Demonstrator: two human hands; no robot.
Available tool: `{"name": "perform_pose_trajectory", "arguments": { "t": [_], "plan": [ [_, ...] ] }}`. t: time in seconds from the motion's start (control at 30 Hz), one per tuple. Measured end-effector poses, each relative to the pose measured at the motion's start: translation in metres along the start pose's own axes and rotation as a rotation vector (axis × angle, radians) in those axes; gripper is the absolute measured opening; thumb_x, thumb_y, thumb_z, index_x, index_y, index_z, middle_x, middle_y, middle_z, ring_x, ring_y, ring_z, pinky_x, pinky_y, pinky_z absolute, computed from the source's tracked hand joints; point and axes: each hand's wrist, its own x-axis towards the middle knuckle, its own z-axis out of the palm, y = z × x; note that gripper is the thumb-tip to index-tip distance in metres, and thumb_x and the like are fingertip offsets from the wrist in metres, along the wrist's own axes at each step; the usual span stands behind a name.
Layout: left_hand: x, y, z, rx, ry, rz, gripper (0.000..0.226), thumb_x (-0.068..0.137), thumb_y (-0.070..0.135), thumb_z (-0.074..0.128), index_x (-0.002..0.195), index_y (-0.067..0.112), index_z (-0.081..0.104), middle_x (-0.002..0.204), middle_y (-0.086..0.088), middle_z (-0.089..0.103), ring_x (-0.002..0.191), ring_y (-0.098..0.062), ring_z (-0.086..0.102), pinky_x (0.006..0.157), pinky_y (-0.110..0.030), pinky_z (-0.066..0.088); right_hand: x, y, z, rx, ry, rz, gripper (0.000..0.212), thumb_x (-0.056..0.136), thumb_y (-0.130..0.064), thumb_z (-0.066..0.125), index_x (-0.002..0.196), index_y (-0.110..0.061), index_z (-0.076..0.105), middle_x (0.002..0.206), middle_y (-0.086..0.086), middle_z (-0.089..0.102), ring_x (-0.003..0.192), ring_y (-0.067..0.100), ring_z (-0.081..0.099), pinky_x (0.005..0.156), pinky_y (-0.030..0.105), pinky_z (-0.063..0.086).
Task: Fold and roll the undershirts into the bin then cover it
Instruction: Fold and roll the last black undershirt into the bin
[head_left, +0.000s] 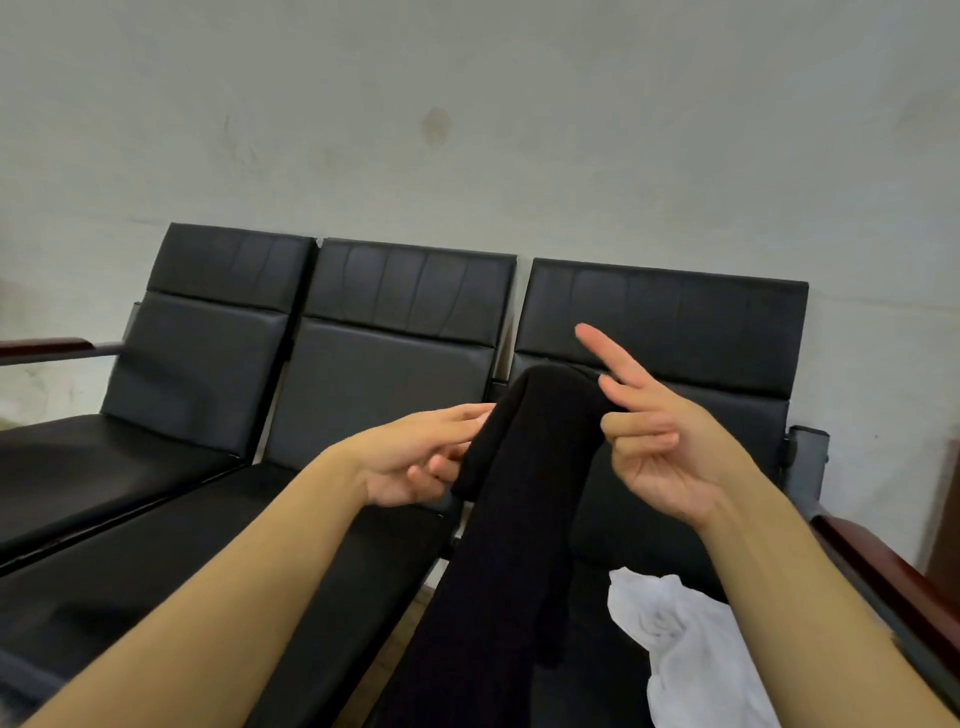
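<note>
A black undershirt (524, 499) hangs lengthwise in the air in front of me, above the right seat. My left hand (421, 457) pinches its upper left edge between thumb and fingers. My right hand (660, 441) pinches the upper right edge with thumb and curled fingers, while its index and middle fingers point up and away. A crumpled white undershirt (680, 649) lies on the right seat below my right forearm. No bin or lid is in view.
A row of three black padded seats (363, 395) stands against a pale wall (467, 130). Wooden armrests sit at the far left (47, 347) and at the right (893, 577). A strip of floor shows between the middle and right seats.
</note>
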Motion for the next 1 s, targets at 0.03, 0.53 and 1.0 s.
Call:
{"name": "perform_pose_trajectory", "arguments": {
  "t": [0.03, 0.53, 1.0],
  "plan": [
    [0.003, 0.000, -0.002, -0.077, -0.007, 0.012, 0.043, 0.096, 0.034, 0.062, 0.138, 0.025, 0.063, 0.074, 0.006, 0.052, 0.039, 0.000, 0.036, 0.032, -0.007, 0.025, 0.000, -0.001, -0.002, -0.018, 0.014, -0.003, 0.047, 0.103, -0.012, 0.039, 0.141, -0.024, 0.064, 0.049, -0.011, 0.040, 0.037, 0.001, 0.041, 0.035, 0.009, 0.040],
    [-0.002, 0.038, 0.010, 0.026, 0.311, 0.228, 0.028, 0.096, 0.026, 0.067, 0.124, 0.026, 0.070, 0.078, 0.010, 0.058, 0.044, -0.002, 0.034, 0.035, -0.010, 0.023, -0.022, -0.037, -0.014, -0.690, 0.230, -0.149, 0.035, 0.112, -0.015, 0.040, 0.135, -0.019, 0.066, 0.056, -0.011, 0.055, 0.045, 0.005, 0.043, 0.043, 0.012, 0.040],
    [-0.071, 0.089, 0.002, 0.818, 0.371, 0.101, 0.025, 0.087, 0.044, 0.076, 0.103, 0.026, 0.081, 0.072, -0.004, 0.040, 0.060, -0.012, 0.033, 0.051, -0.023, 0.027, -0.024, -0.026, 0.013, -1.051, 0.340, -0.321, 0.016, 0.098, -0.021, 0.067, 0.111, -0.018, 0.076, 0.089, 0.004, 0.079, 0.078, 0.017, 0.078, 0.063, 0.019, 0.060]
  ]
}}
